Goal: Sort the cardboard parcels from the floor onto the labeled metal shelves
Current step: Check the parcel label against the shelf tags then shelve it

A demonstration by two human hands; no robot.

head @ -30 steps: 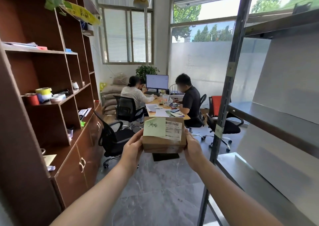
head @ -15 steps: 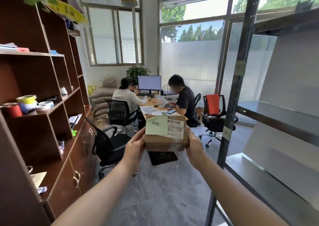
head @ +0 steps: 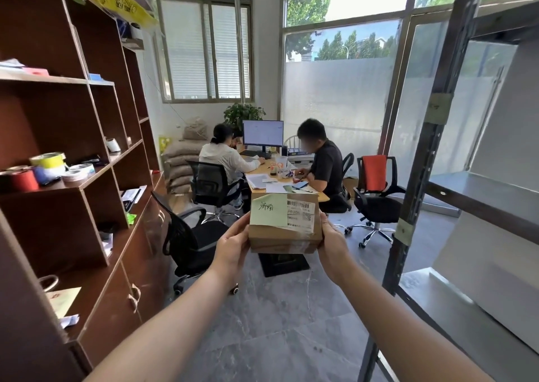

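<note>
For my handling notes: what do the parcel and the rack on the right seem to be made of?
Parcel: brown matte cardboard, with shiny clear tape across its front. Rack: probably metal, since it looks thin, with a dull grey sheen.

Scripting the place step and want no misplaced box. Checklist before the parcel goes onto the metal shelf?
1. Grip: ok. The left hand and right hand hold the parcel by its sides.
2. Attitude: ok. It is roughly level, labels up.
3. Destination read: cannot tell. The green note bears handwriting that is illegible here.
4. Shelf match: cannot tell. The tags on the upright show no readable text.
5. Landing space: ok. The visible part of the middle shelf is bare.
</note>
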